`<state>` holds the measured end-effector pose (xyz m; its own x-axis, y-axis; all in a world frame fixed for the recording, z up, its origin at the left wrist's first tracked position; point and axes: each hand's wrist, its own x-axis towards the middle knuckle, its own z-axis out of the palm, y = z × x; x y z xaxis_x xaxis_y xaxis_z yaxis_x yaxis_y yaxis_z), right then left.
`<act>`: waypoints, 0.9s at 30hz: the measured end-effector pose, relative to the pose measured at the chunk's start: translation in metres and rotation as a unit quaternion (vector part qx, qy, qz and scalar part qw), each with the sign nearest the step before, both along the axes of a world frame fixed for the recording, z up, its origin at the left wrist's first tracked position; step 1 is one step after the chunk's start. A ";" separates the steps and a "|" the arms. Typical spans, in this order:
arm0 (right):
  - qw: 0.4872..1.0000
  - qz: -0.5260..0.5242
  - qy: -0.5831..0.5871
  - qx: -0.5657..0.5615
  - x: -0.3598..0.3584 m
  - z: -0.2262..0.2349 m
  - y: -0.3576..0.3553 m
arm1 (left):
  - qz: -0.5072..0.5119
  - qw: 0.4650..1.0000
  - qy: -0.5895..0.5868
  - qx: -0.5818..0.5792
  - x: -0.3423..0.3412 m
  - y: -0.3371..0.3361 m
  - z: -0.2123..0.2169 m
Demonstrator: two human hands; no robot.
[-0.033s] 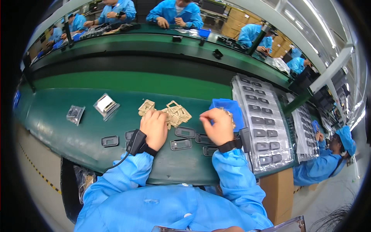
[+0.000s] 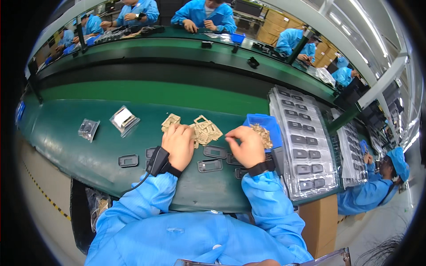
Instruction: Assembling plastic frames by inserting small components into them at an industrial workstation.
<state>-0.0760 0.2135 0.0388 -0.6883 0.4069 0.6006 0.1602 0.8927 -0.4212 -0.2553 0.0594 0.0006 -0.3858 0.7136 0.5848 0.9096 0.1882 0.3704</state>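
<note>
Nothing has shifted since the earlier frame as far as we can tell: our left hand [image 2: 178,142] lies fingers curled, grip loosely closed on the edge of the tan metal frets [image 2: 205,131] on the green desk [image 2: 66,137], while our right hand [image 2: 245,146] pinches something too small to make out, just beside the blue bin [image 2: 262,120] of tan parts. We judge this the part-separating step, with black plastic housings [image 2: 210,166] lying between the wrists; the next move calls for a fine fingertip pull, and trays [image 2: 301,146] sit to the right.

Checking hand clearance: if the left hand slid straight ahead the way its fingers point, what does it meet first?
Probably the flat gold metal frames: the left hand points up-table with fingertips already at their edge. Depth is unclear, so contact can't be confirmed.
</note>
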 end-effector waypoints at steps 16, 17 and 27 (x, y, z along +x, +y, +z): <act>0.831 0.058 0.136 -0.536 -0.002 -0.020 -0.049 | -0.135 0.976 0.030 0.169 0.009 -0.009 0.026; 0.796 0.064 0.128 -0.588 0.004 -0.013 -0.053 | -0.173 0.969 0.049 0.169 0.019 -0.012 0.031; 0.863 0.063 0.187 -0.465 0.049 -0.008 -0.025 | -0.360 0.918 0.147 0.083 0.054 0.051 0.083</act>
